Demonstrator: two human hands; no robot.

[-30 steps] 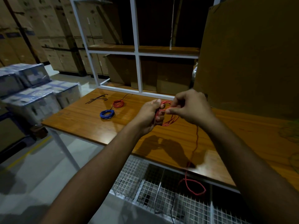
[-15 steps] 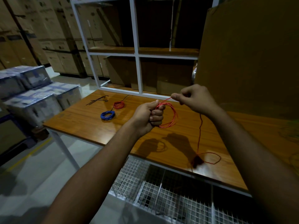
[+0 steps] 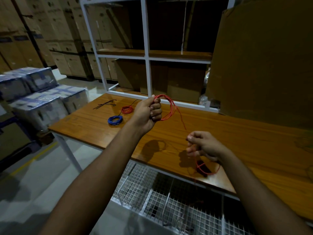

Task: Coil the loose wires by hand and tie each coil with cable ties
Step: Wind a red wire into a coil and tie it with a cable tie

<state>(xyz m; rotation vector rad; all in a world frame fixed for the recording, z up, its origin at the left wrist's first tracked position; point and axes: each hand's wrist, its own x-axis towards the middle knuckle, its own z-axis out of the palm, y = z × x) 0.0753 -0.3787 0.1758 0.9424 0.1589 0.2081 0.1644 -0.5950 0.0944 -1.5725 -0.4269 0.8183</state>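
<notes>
My left hand (image 3: 149, 112) is fisted around a red wire coil (image 3: 170, 107), holding several loops up above the wooden table (image 3: 245, 150). The wire's loose run slants down and right to my right hand (image 3: 203, 146), which pinches it low over the table's front part. Below that hand the rest of the red wire lies in a small loop (image 3: 205, 168) near the front edge. A tied blue coil (image 3: 115, 119) and a tied red coil (image 3: 127, 109) lie on the table's far left. Black cable ties (image 3: 105, 104) lie beyond them.
A white shelf frame (image 3: 146, 58) with cardboard boxes stands behind the table. A big cardboard sheet (image 3: 264, 61) leans at the back right. A wire-mesh rack (image 3: 169, 206) sits under the table's front edge. Wrapped boxes (image 3: 42, 102) are stacked on the left.
My right hand has dropped from beside the coil down and to the right, sliding along the wire. The left hand keeps the coil and has risen slightly.
</notes>
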